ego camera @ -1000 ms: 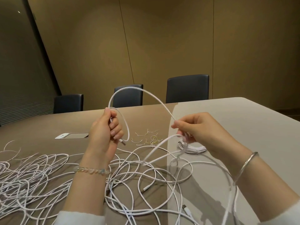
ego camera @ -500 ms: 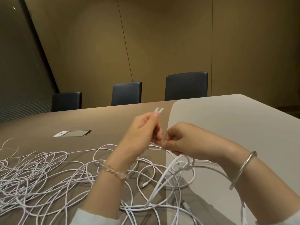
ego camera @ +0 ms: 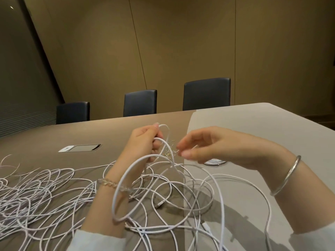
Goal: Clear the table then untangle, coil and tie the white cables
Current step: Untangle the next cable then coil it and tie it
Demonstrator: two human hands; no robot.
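Mid-frame, above the tangle: coiling one thin white cable [ego camera: 126,180].
Left hand [ego camera: 145,142] clenched round gathered loops, keeping them together; right hand [ego camera: 212,147] loose, gripping nothing, probably reaching for slack.

3 dark chairs [ego camera: 206,94] behind table [ego camera: 253,124]; flush panel [ego camera: 79,148] in tabletop, left.

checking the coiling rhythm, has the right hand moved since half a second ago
Yes. The right hand has pulled rightward, away from the left hand; it now sits over the table's grey section rather than straddling the colour seam.
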